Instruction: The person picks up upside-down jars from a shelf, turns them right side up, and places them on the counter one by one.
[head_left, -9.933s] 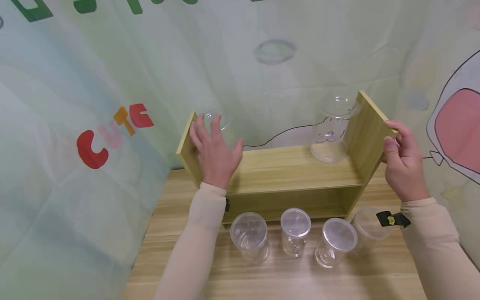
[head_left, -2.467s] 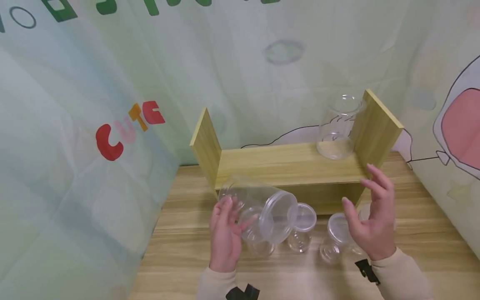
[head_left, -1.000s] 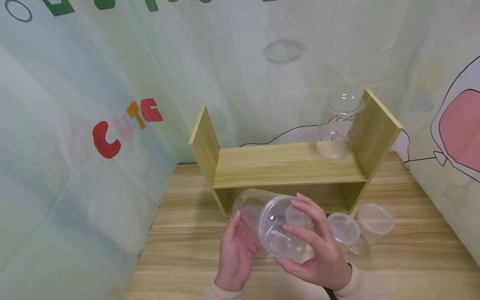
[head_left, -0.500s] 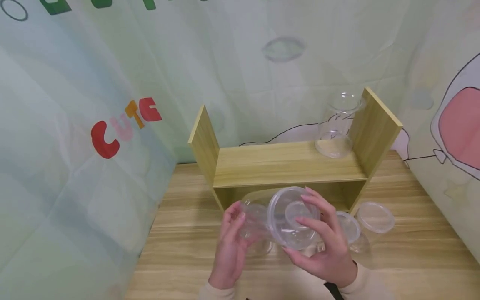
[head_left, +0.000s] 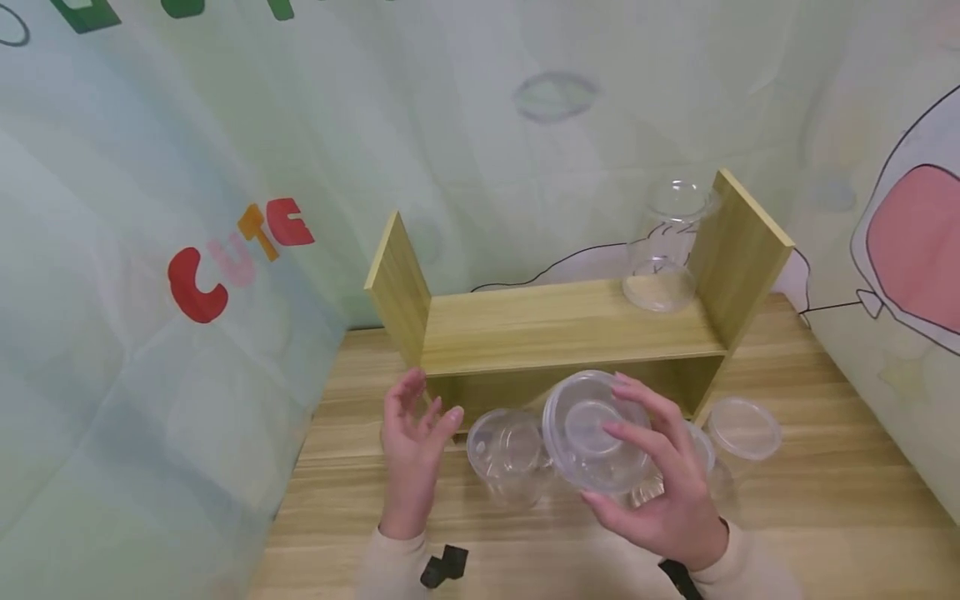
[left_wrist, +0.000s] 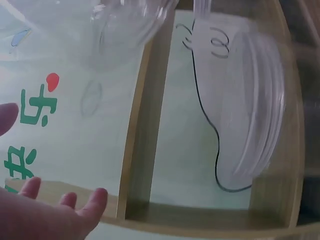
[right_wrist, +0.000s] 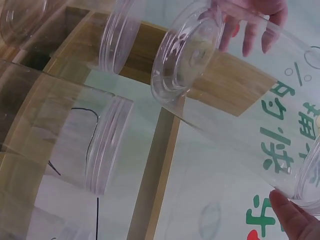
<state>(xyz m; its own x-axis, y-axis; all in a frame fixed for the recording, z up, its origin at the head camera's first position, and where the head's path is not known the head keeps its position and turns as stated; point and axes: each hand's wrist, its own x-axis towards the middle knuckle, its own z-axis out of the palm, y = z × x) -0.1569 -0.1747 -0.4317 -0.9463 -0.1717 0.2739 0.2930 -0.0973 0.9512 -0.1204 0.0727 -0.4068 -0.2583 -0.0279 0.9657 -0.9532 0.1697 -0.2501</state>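
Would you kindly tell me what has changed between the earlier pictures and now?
The left hand let go of the large clear jar; the right hand alone grips it now, lid toward the camera. It came off the wooden shelf earlier. The jar on the shelf stayed put.

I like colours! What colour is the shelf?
The shelf is light yellowish wood colour, with a faint grain. The head view shows it best.

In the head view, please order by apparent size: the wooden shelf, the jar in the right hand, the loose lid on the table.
1. Wooden shelf.
2. Clear jar, gripped by the right hand; it is nearer the camera, so its size is flattered.
3. Loose lid.
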